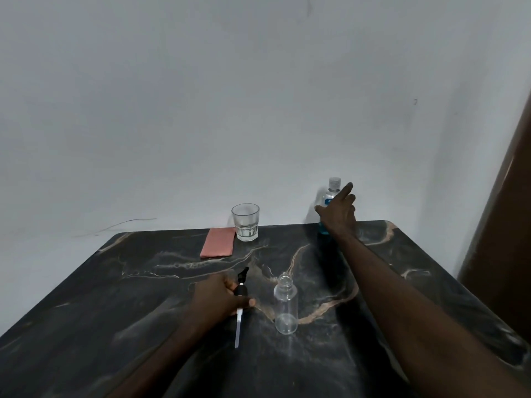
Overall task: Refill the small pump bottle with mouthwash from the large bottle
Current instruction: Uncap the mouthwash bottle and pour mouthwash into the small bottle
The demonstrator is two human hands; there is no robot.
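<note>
**Clear bottle uncapped, reach for the mouthwash**

Clear plastic, the small pump bottle (285,305) stands open-necked near you on the dark marble worktop (143,282), ready for pouring. Your left hand (222,295) pinches the removed pump head (240,291), its tube resting on the surface. Your right hand (339,215), arm outstretched and fingers spread, nears the capped large bottle (333,191) at the far right edge; contact is unclear.

my right hand (338,215) has open air to the big bottle (330,202); glass (245,222) stands well left.
</note>
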